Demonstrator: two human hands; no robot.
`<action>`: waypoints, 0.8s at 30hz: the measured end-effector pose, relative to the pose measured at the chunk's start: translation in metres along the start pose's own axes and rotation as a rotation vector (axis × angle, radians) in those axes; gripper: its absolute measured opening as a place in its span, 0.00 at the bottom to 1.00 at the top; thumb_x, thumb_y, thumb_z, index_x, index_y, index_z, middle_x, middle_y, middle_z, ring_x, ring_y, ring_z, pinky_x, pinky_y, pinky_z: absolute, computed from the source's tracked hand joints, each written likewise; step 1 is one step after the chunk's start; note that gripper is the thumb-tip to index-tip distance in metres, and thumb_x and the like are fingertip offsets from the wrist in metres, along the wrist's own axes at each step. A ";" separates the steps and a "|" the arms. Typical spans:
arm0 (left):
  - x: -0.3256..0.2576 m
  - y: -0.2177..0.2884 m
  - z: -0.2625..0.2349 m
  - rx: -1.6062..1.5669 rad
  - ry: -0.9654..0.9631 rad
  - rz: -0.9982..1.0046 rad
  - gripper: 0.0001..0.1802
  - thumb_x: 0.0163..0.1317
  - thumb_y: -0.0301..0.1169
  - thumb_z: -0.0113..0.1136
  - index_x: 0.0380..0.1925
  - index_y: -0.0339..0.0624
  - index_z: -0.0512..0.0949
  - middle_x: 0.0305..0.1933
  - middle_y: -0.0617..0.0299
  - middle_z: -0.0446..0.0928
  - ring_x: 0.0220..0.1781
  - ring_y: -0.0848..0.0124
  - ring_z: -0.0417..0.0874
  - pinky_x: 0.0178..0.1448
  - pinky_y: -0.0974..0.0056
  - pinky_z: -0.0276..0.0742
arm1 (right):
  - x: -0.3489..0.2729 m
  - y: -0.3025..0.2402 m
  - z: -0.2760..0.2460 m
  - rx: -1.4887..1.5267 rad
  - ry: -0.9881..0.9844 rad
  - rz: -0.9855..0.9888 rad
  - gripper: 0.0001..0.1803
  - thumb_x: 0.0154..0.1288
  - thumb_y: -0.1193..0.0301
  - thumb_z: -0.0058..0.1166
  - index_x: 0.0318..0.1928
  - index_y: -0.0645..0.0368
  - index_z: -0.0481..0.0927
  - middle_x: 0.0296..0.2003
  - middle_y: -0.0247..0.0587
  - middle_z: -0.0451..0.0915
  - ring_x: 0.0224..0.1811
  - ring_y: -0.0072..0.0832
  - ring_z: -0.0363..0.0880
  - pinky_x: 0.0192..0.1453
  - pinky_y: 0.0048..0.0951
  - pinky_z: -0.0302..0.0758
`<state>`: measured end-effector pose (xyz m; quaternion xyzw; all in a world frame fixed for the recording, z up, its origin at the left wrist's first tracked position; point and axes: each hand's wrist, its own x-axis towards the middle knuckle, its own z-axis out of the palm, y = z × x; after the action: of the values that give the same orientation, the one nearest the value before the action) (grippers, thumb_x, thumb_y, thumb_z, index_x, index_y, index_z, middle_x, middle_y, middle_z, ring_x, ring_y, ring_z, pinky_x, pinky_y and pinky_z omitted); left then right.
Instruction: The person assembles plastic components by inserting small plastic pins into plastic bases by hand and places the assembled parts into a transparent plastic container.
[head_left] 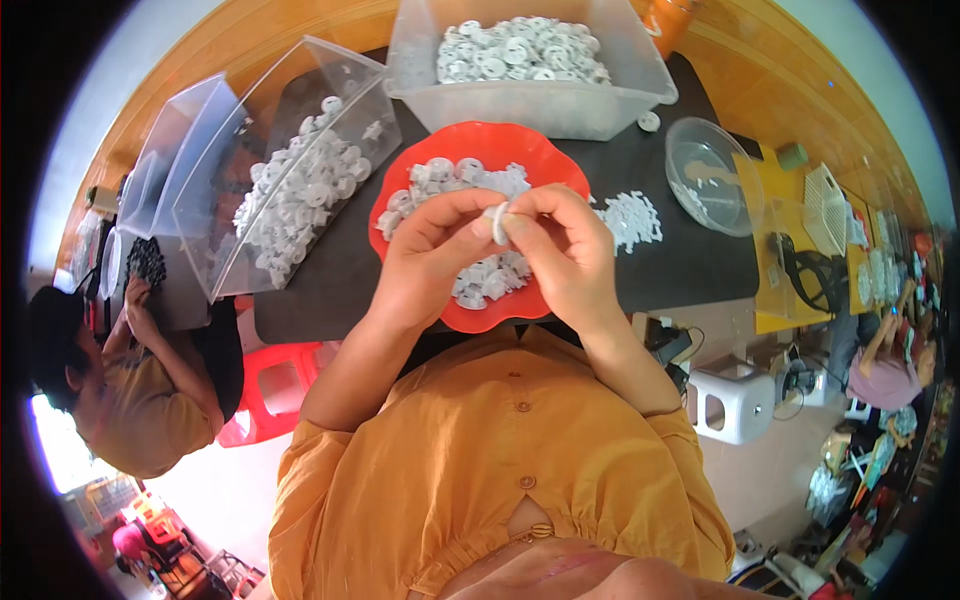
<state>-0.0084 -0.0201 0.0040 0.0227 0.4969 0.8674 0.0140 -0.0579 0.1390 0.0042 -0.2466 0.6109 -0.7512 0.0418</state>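
Both my hands meet over a red scalloped bowl and pinch a small round white plastic part between them. My left hand grips it from the left with thumb and forefinger. From the right, the thumb and fingers of my right hand press on the same part. Just what the fingertips cover is hidden. In the bowl lie many similar white plastic parts, some hidden behind my hands. To the right of the bowl, a pile of tiny white pieces is spread on the black tabletop.
A large clear bin of white parts stands behind the bowl. At left, another clear bin holds more parts. A round clear tub sits at right. One person works at the left, another far right. A white stool stands below.
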 end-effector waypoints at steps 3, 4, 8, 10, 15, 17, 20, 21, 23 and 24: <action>-0.008 0.008 -0.005 0.128 0.038 0.049 0.13 0.70 0.25 0.57 0.53 0.34 0.77 0.49 0.59 0.81 0.51 0.71 0.81 0.57 0.64 0.78 | -0.004 -0.005 -0.011 -0.097 -0.027 -0.020 0.03 0.66 0.78 0.59 0.39 0.64 0.80 0.35 0.37 0.79 0.36 0.19 0.78 0.39 0.21 0.75; -0.011 0.014 -0.009 0.251 0.040 0.096 0.13 0.70 0.25 0.58 0.52 0.34 0.78 0.48 0.60 0.81 0.50 0.72 0.81 0.56 0.66 0.78 | -0.006 -0.009 -0.018 -0.153 -0.042 -0.012 0.03 0.65 0.78 0.59 0.39 0.64 0.80 0.35 0.37 0.79 0.36 0.20 0.78 0.40 0.21 0.75; -0.020 0.068 -0.047 0.869 0.564 0.607 0.13 0.69 0.24 0.58 0.52 0.34 0.79 0.49 0.60 0.82 0.48 0.75 0.81 0.54 0.69 0.76 | -0.023 0.009 -0.098 -0.498 0.279 -0.088 0.03 0.65 0.79 0.60 0.39 0.64 0.82 0.35 0.37 0.81 0.33 0.21 0.79 0.36 0.22 0.75; -0.023 0.101 -0.088 0.978 0.689 0.701 0.15 0.67 0.24 0.60 0.54 0.34 0.80 0.53 0.58 0.82 0.52 0.71 0.82 0.57 0.68 0.76 | -0.036 0.017 -0.140 -0.793 0.356 -0.050 0.04 0.63 0.77 0.62 0.38 0.62 0.83 0.34 0.40 0.81 0.32 0.28 0.80 0.38 0.25 0.76; -0.041 0.147 -0.120 1.615 0.876 0.626 0.16 0.67 0.26 0.60 0.55 0.40 0.81 0.54 0.58 0.81 0.55 0.68 0.81 0.59 0.65 0.76 | -0.060 0.008 -0.148 -1.115 0.028 -0.225 0.13 0.54 0.68 0.69 0.41 0.56 0.86 0.37 0.37 0.80 0.42 0.39 0.77 0.47 0.37 0.74; -0.035 0.142 -0.110 1.916 0.856 0.721 0.17 0.65 0.25 0.62 0.55 0.44 0.81 0.56 0.57 0.80 0.57 0.61 0.80 0.63 0.60 0.73 | -0.061 0.010 -0.141 -1.181 -0.030 -0.238 0.16 0.52 0.66 0.70 0.42 0.55 0.87 0.39 0.36 0.79 0.44 0.38 0.77 0.49 0.37 0.73; -0.009 0.099 -0.062 1.609 0.529 0.760 0.15 0.61 0.22 0.63 0.48 0.41 0.82 0.51 0.54 0.82 0.56 0.58 0.81 0.63 0.60 0.72 | -0.067 0.014 -0.144 -1.263 -0.094 -0.253 0.21 0.49 0.60 0.71 0.44 0.54 0.87 0.42 0.34 0.78 0.47 0.37 0.75 0.52 0.39 0.69; -0.002 0.082 -0.037 1.580 0.411 0.721 0.13 0.60 0.20 0.63 0.46 0.40 0.82 0.49 0.53 0.82 0.55 0.59 0.81 0.60 0.60 0.74 | -0.072 0.012 -0.147 -1.259 -0.128 -0.250 0.23 0.47 0.60 0.72 0.44 0.54 0.86 0.43 0.34 0.78 0.47 0.38 0.75 0.51 0.39 0.69; 0.004 0.057 -0.014 1.425 0.146 0.502 0.13 0.58 0.18 0.63 0.44 0.40 0.83 0.50 0.55 0.82 0.54 0.59 0.81 0.58 0.60 0.76 | -0.082 0.007 -0.154 -1.224 -0.192 -0.268 0.27 0.42 0.60 0.74 0.46 0.53 0.86 0.45 0.34 0.78 0.47 0.41 0.74 0.53 0.42 0.69; 0.009 0.046 -0.013 1.455 0.012 0.489 0.13 0.58 0.18 0.64 0.43 0.40 0.84 0.47 0.55 0.82 0.52 0.56 0.81 0.56 0.59 0.77 | -0.086 0.006 -0.155 -1.217 -0.205 -0.277 0.27 0.42 0.60 0.74 0.46 0.53 0.86 0.45 0.34 0.78 0.47 0.41 0.74 0.53 0.42 0.69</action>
<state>-0.0180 -0.0547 0.0375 0.1309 0.9235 0.3003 -0.1995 -0.0494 0.3080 -0.0491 -0.3736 0.8840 -0.2403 -0.1455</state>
